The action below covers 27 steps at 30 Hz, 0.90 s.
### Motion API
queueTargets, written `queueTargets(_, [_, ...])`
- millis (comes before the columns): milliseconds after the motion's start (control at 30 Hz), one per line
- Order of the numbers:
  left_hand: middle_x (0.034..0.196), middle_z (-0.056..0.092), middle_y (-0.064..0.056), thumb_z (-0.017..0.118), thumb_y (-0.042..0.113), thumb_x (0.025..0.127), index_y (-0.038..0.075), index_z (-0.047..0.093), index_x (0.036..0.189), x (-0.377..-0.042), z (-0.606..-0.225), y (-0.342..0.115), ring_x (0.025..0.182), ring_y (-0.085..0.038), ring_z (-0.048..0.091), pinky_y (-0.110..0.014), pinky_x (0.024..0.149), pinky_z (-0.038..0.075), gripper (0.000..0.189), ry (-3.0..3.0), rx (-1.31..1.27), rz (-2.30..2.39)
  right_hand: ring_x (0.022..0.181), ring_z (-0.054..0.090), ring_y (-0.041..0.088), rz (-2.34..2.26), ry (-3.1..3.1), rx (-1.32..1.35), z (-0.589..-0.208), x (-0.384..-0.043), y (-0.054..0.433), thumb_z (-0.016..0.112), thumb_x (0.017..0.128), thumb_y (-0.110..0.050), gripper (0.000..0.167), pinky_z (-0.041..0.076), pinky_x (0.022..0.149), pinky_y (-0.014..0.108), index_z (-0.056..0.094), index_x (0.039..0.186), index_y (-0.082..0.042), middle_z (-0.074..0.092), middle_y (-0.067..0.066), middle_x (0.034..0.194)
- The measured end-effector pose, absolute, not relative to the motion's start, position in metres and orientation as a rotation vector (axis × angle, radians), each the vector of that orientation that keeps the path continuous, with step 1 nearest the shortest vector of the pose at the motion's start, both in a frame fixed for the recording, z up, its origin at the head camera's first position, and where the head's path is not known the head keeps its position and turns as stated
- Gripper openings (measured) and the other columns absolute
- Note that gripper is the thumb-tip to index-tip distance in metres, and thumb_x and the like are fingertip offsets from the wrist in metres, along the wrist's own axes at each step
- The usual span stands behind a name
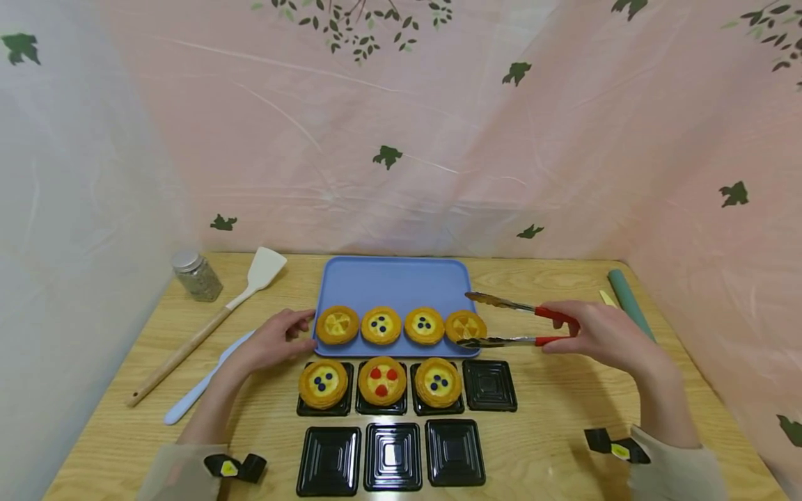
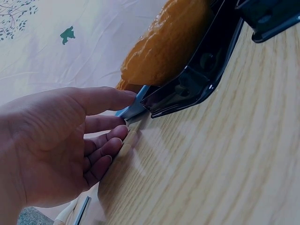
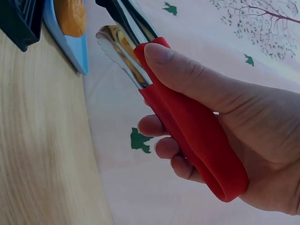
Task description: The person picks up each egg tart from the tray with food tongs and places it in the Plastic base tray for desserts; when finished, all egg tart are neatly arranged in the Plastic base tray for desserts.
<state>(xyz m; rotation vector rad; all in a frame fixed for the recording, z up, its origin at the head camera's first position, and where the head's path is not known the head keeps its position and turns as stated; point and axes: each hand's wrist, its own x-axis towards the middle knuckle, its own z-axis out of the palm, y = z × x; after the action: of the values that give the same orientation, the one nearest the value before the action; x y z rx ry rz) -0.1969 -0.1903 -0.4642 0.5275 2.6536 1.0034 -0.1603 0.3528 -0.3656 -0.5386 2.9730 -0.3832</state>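
Observation:
My left hand (image 1: pixel 273 341) holds the left edge of a blue tray (image 1: pixel 395 282) between thumb and fingers, near its front corner. In the right wrist view, my right hand (image 3: pixel 225 108) grips the red handles of metal tongs (image 3: pixel 187 126). The tongs' arms are spread apart, one tip behind the rightmost egg tart (image 1: pixel 466 321) and the other across its front. That tart has a segmented top and lies at the tray's right edge. Beside it on the tray are another segmented tart (image 1: pixel 337 325) and two blue-dotted tarts (image 1: pixel 381 325).
Before the tray, two blue-dotted tarts (image 1: pixel 322 384) and a red-dotted tart (image 1: pixel 382 381) sit on black square holders; another holder (image 1: pixel 491 385) stands right, several nearer. Left lie a white spatula (image 1: pixel 266 268), a pale blue utensil (image 1: pixel 194 393) and a jar (image 1: pixel 198 277); right, a green roll (image 1: pixel 628 299).

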Motion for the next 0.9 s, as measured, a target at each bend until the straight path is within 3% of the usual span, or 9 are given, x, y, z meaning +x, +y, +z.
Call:
queueTargets(433, [0.114,0.062,-0.014,0.073,0.027,0.095,-0.007,0.049,0.148,-0.197,-0.463,-0.190,0.098,-0.020,0.052,-0.036,0.086,0.045,0.067,2.650,0.535,1.008,0.075,0.055,0.006,-0.380,2.939,-0.581,-0.374,-0.166,0.354,0.086,0.080,-0.045,0.065,0.043,0.063,0.024,0.069,0.131,-0.010,0.071,-0.004,0.092])
queueTargets(900, [0.112,0.061,-0.012,0.073,0.028,0.095,-0.006,0.049,0.148,-0.196,-0.464,-0.190,0.097,-0.018,0.052,-0.032,0.084,0.045,0.068,2.657,0.537,1.006,0.074,0.055,0.005,-0.326,2.962,-0.638,-0.378,-0.165,0.354,0.086,0.080,-0.041,0.057,0.044,0.063,0.025,0.072,0.127,-0.012,0.071,-0.007,0.091])
